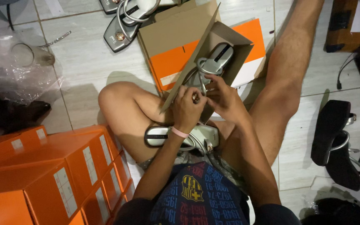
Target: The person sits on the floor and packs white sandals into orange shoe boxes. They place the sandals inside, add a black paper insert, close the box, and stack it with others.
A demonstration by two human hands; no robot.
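An open brown cardboard shoe box [230, 39] with an orange outside rests between my legs on the tiled floor. A silver strappy sandal [215, 60] lies inside it. My left hand [187, 109] and my right hand [226, 98] meet at the box's near end, both gripping the sandal's straps and a round metal ornament [195, 97]. A second silver sandal [163, 136] lies across my lap under my left wrist, which wears a pink band.
Stacked orange shoe boxes [42, 175] fill the lower left. More silver sandals [126, 21] lie at the top. Crumpled clear plastic [13, 62] sits at the left. Black platform sandals [338, 141] and cables lie on the right.
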